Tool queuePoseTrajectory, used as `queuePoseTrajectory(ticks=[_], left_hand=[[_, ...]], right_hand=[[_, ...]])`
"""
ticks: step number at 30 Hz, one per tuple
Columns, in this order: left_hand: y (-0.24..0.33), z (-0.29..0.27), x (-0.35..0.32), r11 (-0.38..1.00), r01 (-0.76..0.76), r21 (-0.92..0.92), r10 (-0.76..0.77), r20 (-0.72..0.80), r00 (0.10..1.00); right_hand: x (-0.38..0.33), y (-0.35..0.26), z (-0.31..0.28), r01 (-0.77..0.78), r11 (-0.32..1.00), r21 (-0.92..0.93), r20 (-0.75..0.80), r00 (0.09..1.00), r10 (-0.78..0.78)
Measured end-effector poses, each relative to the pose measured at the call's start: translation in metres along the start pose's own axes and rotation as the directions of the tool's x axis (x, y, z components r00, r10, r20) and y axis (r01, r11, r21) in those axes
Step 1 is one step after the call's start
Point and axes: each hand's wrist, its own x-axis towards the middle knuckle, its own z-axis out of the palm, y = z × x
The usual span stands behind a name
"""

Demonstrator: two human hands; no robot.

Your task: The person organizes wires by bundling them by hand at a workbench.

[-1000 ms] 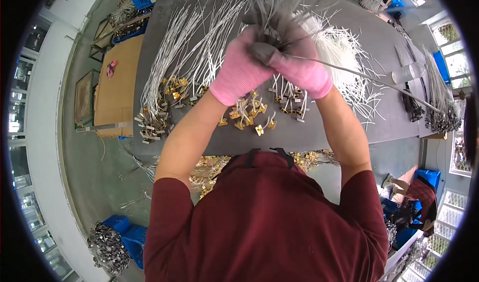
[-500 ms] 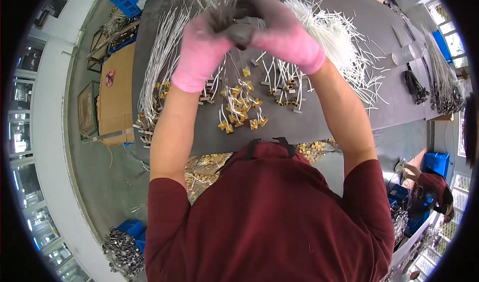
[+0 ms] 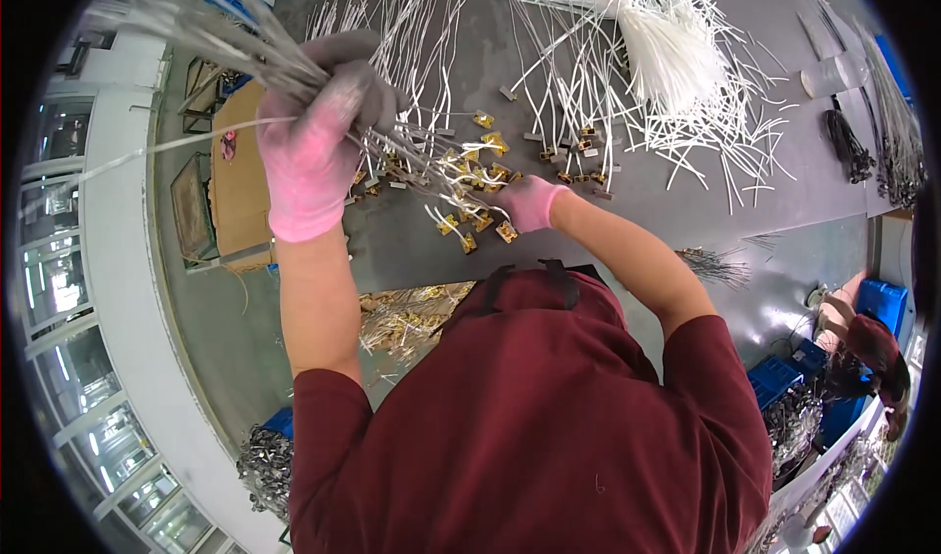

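Note:
My left hand [image 3: 319, 147], in a pink glove with dark grey fingers, is closed around a bundle of thin wires [image 3: 265, 59]. One loose wire sticks out to the left of the fist. From the fist the bundle slants down to the right, ending in a cluster of small yellow-and-metal end pieces [image 3: 477, 219] over the grey table. Beside that cluster is my right hand [image 3: 529, 203], gloved the same way. Its fingers are mostly hidden behind the hand and among the end pieces, so their grip does not show.
White wires [image 3: 671, 64] lie in a large heap on the grey table [image 3: 647, 211]. More wires with end pieces [image 3: 588, 147] lie left of it. A clear plastic cylinder [image 3: 831, 75] and dark cable bundles [image 3: 848, 142] are at right. Another person [image 3: 867, 353] is at far right.
Both hands were together at the top around the bundle. My left hand has moved down and left with the wires, tilting them; my right hand has come down to the end pieces.

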Motion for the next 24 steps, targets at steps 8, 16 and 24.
queuePoseTrajectory(ticks=[8,16,24], left_hand=[[0.003,-0.014,-0.024,0.997,-0.054,0.063,0.052,0.027,0.998],[-0.001,0.02,-0.007,0.984,-0.035,0.174,0.012,0.131,0.991],[0.002,0.022,-0.003,0.996,0.033,0.084,-0.04,0.076,0.996]], right_hand=[[-0.016,0.011,-0.001,-0.029,0.952,-0.305,0.145,0.986,0.077],[0.001,0.005,0.017,-0.203,0.957,-0.209,0.103,0.968,0.228],[-0.001,0.041,-0.008,-0.208,0.964,0.166,-0.547,0.794,0.266]])
